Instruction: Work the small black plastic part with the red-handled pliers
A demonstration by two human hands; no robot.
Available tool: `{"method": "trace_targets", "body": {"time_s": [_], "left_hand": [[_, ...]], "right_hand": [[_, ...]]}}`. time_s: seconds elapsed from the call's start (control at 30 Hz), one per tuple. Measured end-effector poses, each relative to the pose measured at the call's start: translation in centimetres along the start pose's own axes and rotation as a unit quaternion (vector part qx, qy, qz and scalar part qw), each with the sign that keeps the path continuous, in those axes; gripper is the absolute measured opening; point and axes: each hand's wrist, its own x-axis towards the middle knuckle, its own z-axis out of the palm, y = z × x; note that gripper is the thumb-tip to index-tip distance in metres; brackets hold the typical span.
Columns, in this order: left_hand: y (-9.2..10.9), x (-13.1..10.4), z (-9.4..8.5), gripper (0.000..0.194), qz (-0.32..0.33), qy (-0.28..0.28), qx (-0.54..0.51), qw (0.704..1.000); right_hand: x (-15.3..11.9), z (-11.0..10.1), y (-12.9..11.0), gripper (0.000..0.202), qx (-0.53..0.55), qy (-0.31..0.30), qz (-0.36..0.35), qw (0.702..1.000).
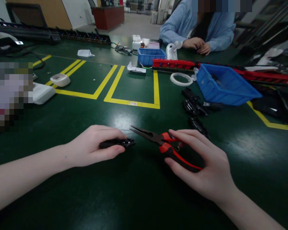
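Observation:
My left hand [99, 145] is closed around a small black plastic part [127, 142], whose right end sticks out past the fingertips. Much of that part is hidden by the fingers. In my right hand [206, 163] are needle-nose pliers [166, 147] with red and black handles. Their jaws are slightly parted and point left, a little above and to the right of the black part, with nothing visible between them. Several similar black parts [193, 105] lie on the green table beyond my right hand.
A blue bin [227, 84] stands at the right, and a smaller blue bin [151, 57] farther back. Near them lie a roll of white tape [181, 79] and a long red strip [174, 64]. Yellow tape lines mark the table [134, 188]. Across it sits a person in a blue shirt [220, 32].

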Motion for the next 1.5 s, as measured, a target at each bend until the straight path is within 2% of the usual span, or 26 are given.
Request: {"method": "trace_targets", "body": {"time_s": [0.13, 0.33, 0.47, 0.63, 0.73, 1.0, 1.27, 1.37, 1.5], "left_hand": [[0.0, -0.1, 0.0, 0.024, 0.007, 0.018, 0.004, 1.000], [-0.1, 0.0, 0.1, 0.023, 0.000, 0.023, 0.011, 1.000], [0.0, 0.2, 0.0, 0.022, -0.021, 0.023, 0.024, 0.999], [0.1, 0.6, -0.1, 0.027, -0.060, 0.032, -0.024, 0.997], [-0.1, 0.7, -0.1, 0.031, -0.068, 0.032, -0.017, 0.997], [-0.9, 0.8, -0.5, 0.068, -0.015, -0.016, -0.016, 1.000], [-1.3, 0.5, -0.9, 0.087, 0.021, -0.054, 0.004, 0.998], [-1.3, 0.5, -0.9, 0.088, 0.017, -0.055, 0.000, 0.998], [-1.2, 0.6, -0.7, 0.077, 0.017, -0.046, 0.003, 0.999]], "right_hand": [[0.0, 0.0, 0.1, 0.046, 0.017, -0.028, -0.020, 0.999], [-0.2, 0.3, 0.4, 0.048, -0.014, -0.045, -0.038, 0.998], [-0.2, 0.3, 0.5, 0.048, -0.037, -0.053, -0.050, 0.997], [-0.3, 0.6, 0.9, 0.048, -0.079, -0.054, -0.069, 0.993], [-0.5, 0.7, 1.2, 0.048, -0.110, -0.055, -0.090, 0.988], [-1.4, 1.1, 2.6, 0.049, -0.159, -0.029, -0.132, 0.978], [-0.6, 1.1, 1.9, 0.047, -0.167, -0.020, -0.144, 0.975], [-0.4, 1.1, 1.7, 0.049, -0.162, -0.017, -0.151, 0.975], [-0.3, 1.1, 1.9, 0.051, -0.153, -0.020, -0.153, 0.976]]}}
